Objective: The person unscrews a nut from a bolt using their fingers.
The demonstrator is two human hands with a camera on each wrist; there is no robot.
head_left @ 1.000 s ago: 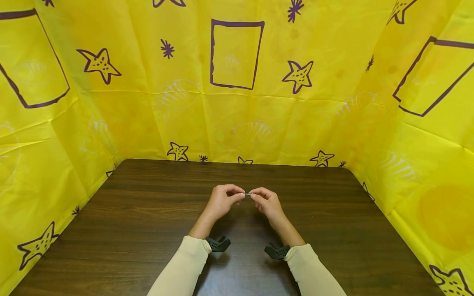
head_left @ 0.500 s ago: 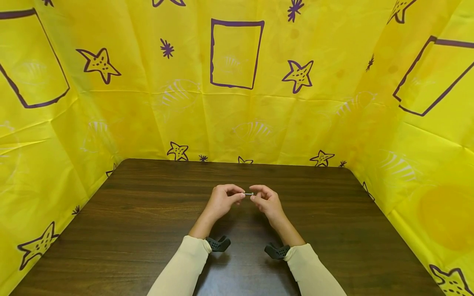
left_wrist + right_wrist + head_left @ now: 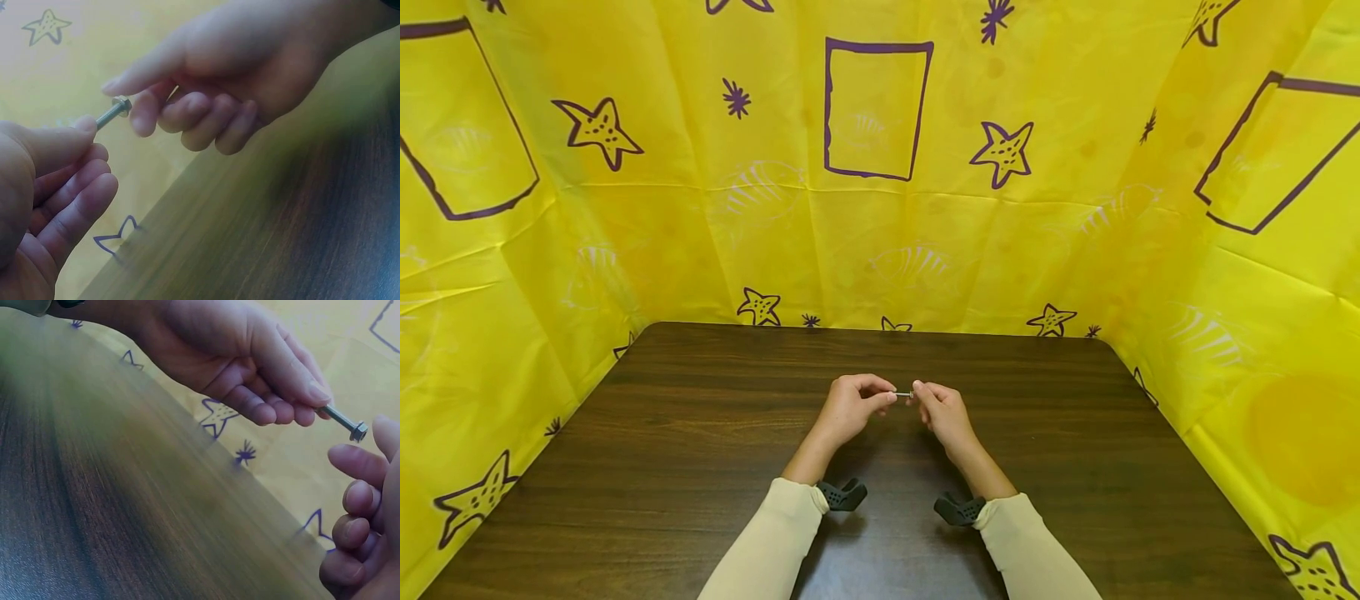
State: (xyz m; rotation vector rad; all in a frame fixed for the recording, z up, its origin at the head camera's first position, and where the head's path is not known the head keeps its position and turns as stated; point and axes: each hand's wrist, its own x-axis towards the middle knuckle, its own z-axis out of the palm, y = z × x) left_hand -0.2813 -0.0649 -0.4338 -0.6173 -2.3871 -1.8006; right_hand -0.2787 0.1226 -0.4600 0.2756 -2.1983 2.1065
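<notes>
A small metal bolt (image 3: 341, 419) lies roughly level between the two hands above the table. My left hand (image 3: 848, 407) pinches its shank between thumb and index finger, which hide that end. The exposed end carries a flanged hex piece (image 3: 123, 105); whether this is the bolt's head or a nut I cannot tell. Around that hex end is my right hand (image 3: 944, 412), thumb raised on one side and index finger on the other. In the right wrist view a gap shows between the hex and those fingertips (image 3: 356, 462). The right hand's other fingers curl loosely.
Beneath the hands is a dark wood-grain table (image 3: 700, 467). Yellow cloth (image 3: 880, 233) printed with purple starfish and fish stands around its back and sides. Each wrist wears a dark strap mount, such as the left one (image 3: 844, 495).
The right hand's fingers have come off the bolt's hex end, spread apart, then shifted, the thumb moving up past the hex. The left hand keeps its pinch in place.
</notes>
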